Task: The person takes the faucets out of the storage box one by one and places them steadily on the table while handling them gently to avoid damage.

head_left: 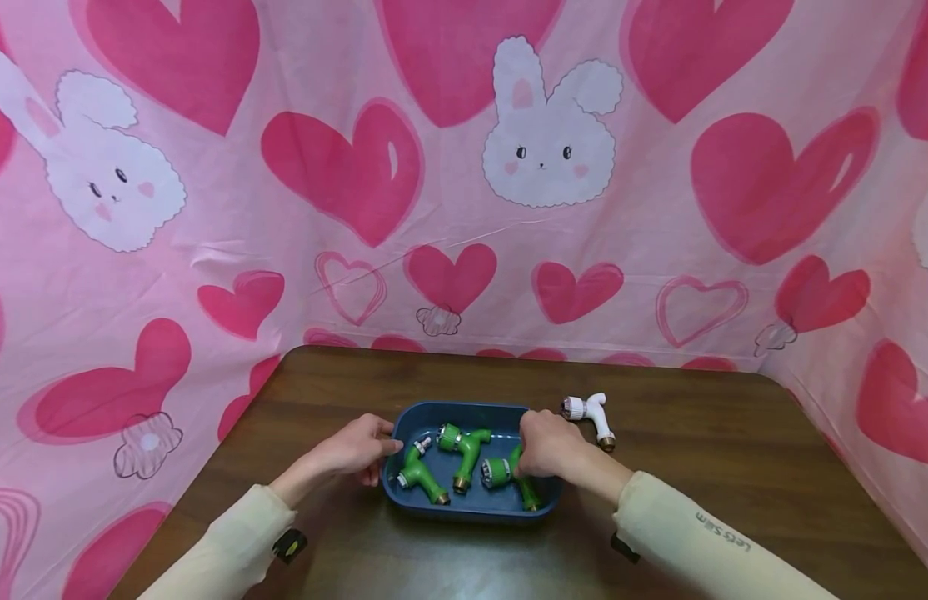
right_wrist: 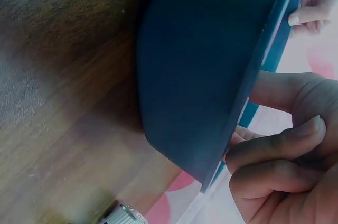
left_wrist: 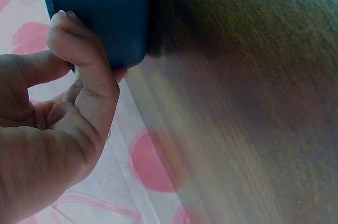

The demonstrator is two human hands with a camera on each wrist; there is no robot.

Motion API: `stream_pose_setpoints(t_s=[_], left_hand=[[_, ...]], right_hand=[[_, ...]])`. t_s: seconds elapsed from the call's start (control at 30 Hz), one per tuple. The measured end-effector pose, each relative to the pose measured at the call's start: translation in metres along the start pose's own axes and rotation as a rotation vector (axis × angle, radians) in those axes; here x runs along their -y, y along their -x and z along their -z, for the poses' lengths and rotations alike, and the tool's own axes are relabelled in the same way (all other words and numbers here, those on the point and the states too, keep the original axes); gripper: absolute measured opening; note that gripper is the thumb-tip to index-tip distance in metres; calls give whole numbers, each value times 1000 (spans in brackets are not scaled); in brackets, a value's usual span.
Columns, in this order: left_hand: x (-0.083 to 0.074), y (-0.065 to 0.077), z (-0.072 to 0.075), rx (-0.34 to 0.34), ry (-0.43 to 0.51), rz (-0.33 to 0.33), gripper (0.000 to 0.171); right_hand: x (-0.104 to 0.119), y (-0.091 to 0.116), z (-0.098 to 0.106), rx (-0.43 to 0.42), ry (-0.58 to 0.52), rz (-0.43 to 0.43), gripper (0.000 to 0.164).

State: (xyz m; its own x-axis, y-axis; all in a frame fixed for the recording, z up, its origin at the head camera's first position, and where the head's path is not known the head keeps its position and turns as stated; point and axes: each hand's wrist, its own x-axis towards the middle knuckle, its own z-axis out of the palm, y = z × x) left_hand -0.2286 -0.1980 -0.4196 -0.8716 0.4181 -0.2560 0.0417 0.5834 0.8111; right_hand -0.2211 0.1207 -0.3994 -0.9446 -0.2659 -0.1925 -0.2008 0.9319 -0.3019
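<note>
A dark blue plastic basin (head_left: pixel 475 511) sits on the table with three green taps inside. One tap (head_left: pixel 422 477) lies at the left, another (head_left: pixel 467 454) in the middle, and the third (head_left: pixel 497 472) is partly covered by my right hand. At the left end, my left hand (head_left: pixel 359 447) grips the basin, thumb at the rim and fingers against the outer wall (left_wrist: pixel 105 12). My right hand (head_left: pixel 550 446) holds the opposite end; in the right wrist view its thumb reaches over the rim and curled fingers (right_wrist: pixel 259 152) stay outside.
A white tap (head_left: pixel 595 414) lies on the wooden table (head_left: pixel 696 450), just beyond my right hand. Pink cloth (head_left: pixel 464 208) with hearts and rabbits hangs behind the table and along both sides.
</note>
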Motion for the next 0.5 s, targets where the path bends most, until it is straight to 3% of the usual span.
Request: stream_pose_setpoints(t_s=[0.5], left_hand=[[0,0,0,1,5,-1,35]], right_hand=[[5,-2,-11,21,34,10,37]])
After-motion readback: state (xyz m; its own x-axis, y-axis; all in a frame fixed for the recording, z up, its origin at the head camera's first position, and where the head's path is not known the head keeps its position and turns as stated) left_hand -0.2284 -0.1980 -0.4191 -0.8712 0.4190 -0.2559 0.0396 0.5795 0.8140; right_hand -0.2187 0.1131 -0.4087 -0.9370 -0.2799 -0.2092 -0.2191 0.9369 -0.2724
